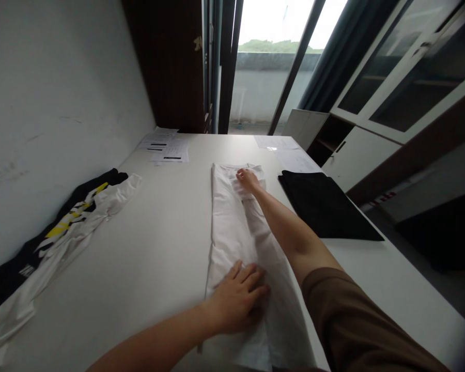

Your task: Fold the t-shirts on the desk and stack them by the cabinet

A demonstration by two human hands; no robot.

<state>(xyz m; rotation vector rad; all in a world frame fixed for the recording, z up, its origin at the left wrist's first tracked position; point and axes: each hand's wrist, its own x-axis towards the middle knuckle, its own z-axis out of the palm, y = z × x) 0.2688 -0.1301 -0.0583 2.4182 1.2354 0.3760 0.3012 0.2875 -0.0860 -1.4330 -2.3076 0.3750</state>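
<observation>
A long white garment point(227, 227), folded lengthwise, lies down the middle of the table; its exact kind does not show. My left hand point(238, 297) rests on its near part, palm down, with the fingers spread. At the far end, my right hand point(248, 181) is on the garment with its fingers curled in on the cloth near a folded-over layer. Under both palms the fabric is hidden.
A folded black cloth item point(329, 206) lies right of the garment. Along the left wall sits a bunched black, white and yellow garment point(70, 217). Paper sheets point(170, 150) and more sheets point(290, 152) lie at the far end of the white table point(158, 232). Beyond stand cabinets point(364, 155).
</observation>
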